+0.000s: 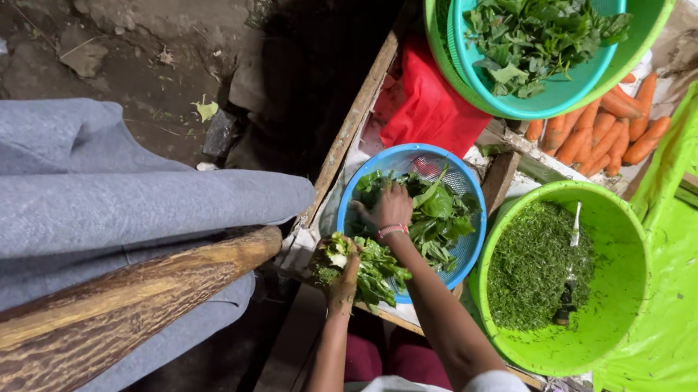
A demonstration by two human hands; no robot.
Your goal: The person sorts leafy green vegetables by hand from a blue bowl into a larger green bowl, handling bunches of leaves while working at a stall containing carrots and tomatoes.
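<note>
Left hand [346, 269] closed around a bunch of leafy greens [375, 267] at the blue basket's [465, 252] near rim; right hand [390, 208] reaching into its leaves, grip unclear. Green bowl [619, 259] right.

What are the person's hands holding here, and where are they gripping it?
The left hand clasps a bunch of leafy greens around its stalk end. The right hand reaches into the blue basket, touching leaves; its grip cannot be told.
</note>
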